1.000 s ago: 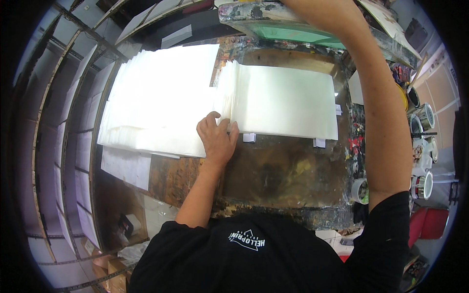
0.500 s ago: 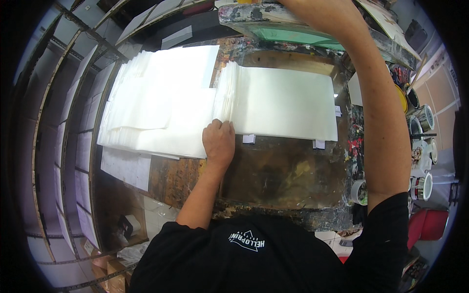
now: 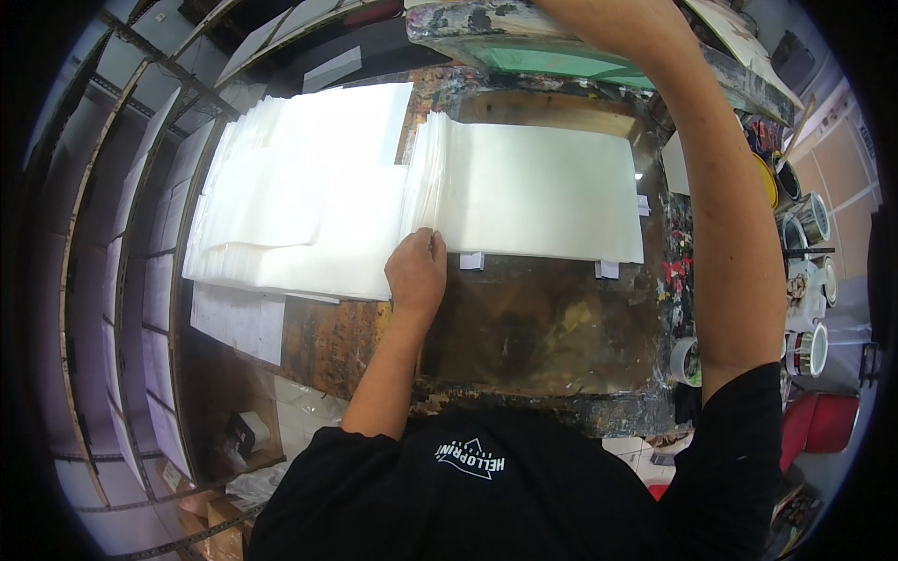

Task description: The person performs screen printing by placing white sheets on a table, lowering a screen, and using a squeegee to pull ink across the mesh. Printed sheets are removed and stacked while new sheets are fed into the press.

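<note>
My left hand (image 3: 416, 273) is closed at the near edge of a fanned bundle of white sheets (image 3: 426, 178), its fingertips pinching the sheet edges. To the right of this bundle a white sheet (image 3: 547, 192) lies flat on the brown, glossy board (image 3: 524, 327). Small folded white tabs (image 3: 607, 270) sit along its near and right edges. At the top of the view, my right hand (image 3: 608, 21) reaches over a paint-stained frame (image 3: 444, 33) with green mesh (image 3: 557, 64), which is tilted up. The upper rim cuts off its fingers, so its grip is hidden.
Overlapping stacks of white sheets (image 3: 267, 196) cover the table's left part. A metal rack (image 3: 168, 280) holding sheets stands farther left. Several paint cans (image 3: 806, 349) line the right side, near a roll of tape (image 3: 686, 362). A red chair (image 3: 817, 435) is at the lower right.
My left hand stays at the sheet edges, its fingers drawn in a little closer. The right arm keeps nearly the same place by the raised frame. The whole view has shifted slightly.
</note>
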Available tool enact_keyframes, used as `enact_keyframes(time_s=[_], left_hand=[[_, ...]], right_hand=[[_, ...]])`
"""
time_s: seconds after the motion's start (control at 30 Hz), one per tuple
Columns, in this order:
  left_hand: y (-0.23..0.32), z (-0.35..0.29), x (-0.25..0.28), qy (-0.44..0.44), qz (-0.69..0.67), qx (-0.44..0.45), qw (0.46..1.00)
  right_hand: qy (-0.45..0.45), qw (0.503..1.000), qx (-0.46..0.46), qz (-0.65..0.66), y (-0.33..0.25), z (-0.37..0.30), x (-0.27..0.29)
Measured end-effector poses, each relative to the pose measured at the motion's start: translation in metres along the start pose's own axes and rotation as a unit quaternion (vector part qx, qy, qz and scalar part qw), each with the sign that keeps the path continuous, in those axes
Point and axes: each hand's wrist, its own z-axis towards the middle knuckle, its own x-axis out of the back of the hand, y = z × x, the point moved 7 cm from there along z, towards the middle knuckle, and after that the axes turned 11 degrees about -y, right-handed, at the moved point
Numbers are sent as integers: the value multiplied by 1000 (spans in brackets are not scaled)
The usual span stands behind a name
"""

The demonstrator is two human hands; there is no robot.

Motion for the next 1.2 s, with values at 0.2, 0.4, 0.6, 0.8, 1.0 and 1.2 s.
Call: enact_keyframes(time_s=[0.2,0.4,0.6,0.8,1.0,1.2], left_hand=[[-10,-1,-3,-2,-48,-7,999],[-13,-6,0,19,-58,-10,998],[9,-4,27,-24,23,-105,994],[22,23,7,-154,191,-353,903],[8,35,-4,-221,210,-354,884],[56,67,14,-168,94,-393,899]], right_hand=[[-2,1000,-11,0,1,2,-3],[-4,1000,-6,-7,0,1,-2],[26,1000,2,-10,2,-2,-2],[22,999,21,-11,0,2,0],[19,1000,4,-3,-4,-4,2],[45,999,11,-19,0,2,-3]])
